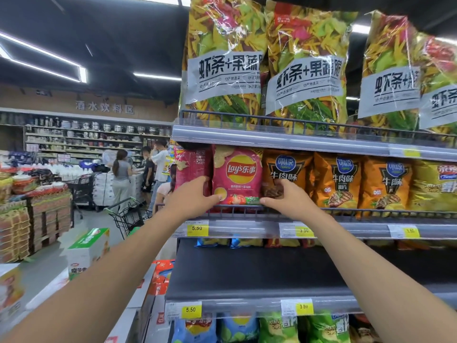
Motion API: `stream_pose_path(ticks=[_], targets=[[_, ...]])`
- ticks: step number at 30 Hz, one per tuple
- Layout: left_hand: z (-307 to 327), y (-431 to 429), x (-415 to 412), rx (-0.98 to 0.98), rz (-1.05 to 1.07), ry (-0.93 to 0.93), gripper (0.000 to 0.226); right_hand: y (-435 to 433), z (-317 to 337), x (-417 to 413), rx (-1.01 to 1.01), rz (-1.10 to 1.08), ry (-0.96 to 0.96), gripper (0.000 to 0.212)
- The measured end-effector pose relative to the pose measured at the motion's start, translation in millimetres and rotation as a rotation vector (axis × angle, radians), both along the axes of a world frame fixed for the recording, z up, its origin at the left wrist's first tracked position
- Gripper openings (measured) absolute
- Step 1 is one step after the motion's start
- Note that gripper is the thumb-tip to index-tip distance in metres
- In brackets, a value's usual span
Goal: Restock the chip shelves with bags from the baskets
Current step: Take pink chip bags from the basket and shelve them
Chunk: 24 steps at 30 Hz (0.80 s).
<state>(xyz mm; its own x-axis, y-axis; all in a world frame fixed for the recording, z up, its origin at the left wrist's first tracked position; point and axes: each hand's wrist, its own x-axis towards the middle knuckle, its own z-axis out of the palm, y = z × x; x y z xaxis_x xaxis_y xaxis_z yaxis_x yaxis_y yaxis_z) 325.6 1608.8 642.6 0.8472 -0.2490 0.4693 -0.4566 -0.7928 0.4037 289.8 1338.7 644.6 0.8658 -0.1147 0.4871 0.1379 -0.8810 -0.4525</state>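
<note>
A: Where do we have the red Lay's bag (236, 177)?
B: Upright behind the wire rail (346, 211), just above and right of the upper 5.50 price tag (197, 228). An orange beef-flavour bag (284, 177) touches the side away from the tag.
A: And our hands?
B: Our left hand (195, 194) grips the lower edge nearest the tag, thumb on the front. Our right hand (284, 196) curls round the opposite lower corner.
A: How will it handle?
B: Light, we reckon: puffed with air, slick film, chips that crush. We should take it by the edges and corners and never squeeze the belly
</note>
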Motion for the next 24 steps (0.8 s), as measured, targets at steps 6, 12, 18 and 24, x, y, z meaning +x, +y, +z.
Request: stream_pose_path(ticks=[6,12,18,24], targets=[[-32.9,-20.6,-33.4,0.109,0.131,-0.348,0.081,-41.0,-27.0,-59.1,-0.064,-0.061,-0.133,0.073],[-85.0,-86.7,-91.8,0.243,0.053,-0.518,0.080,-104.7,-82.5,-145.1,-0.212,-0.172,-0.150,0.074],[-155.5,-194.9,-167.3,0.301,-0.143,-0.509,0.082,-192.0,-152.8,-251.1,-0.324,-0.347,-0.024,0.081],[-228.2,-316.9,-251.0,0.319,-0.377,-0.421,0.082,-280.3,-217.2,-382.7,-0.274,-0.499,0.107,0.078]])
